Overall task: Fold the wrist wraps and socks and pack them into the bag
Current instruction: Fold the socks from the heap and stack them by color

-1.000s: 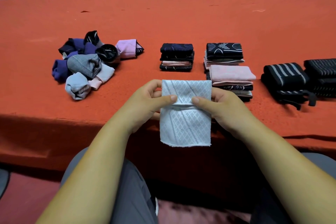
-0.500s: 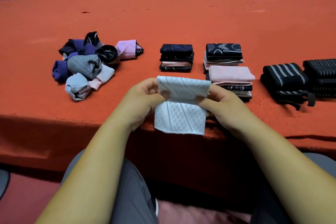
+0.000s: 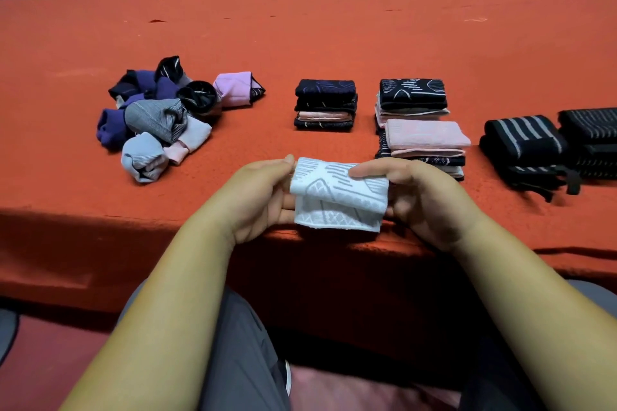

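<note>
Holding a white sock (image 3: 337, 200) folded over on itself, the person keeps it just above the near edge of the orange table (image 3: 334, 43), one hand at each end. The left hand (image 3: 263, 200) pinches the left end, thumb on top and fingers underneath. The right hand (image 3: 427, 203) grips the right end with its thumb laid along the upper flap. The grip looks to be about control: a thumb on each side pins the top layer so the fold cannot spring open, while the fingers below give it a flat bed. The lower layer peeks out beneath the flap, so the edges are not quite matched.

The layout on the table reads as sorting. To the left lies a loose heap of socks (image 3: 157, 117), bundled and jumbled, within easy reach of the left hand. Straight ahead stand stacks of folded socks (image 3: 325, 103), squared up in neat piles. The nearest pile, topped by a pink sock (image 3: 425, 137), sits just beyond the right hand. Far to the right, dark striped wrist wraps (image 3: 524, 143) lie folded, set apart from the socks. Unfolded things on one side and finished ones on the other seems to be the idea. My guess is that this sock is bound for the nearest pile. No bag is in sight, so packing appears not yet begun.
</note>
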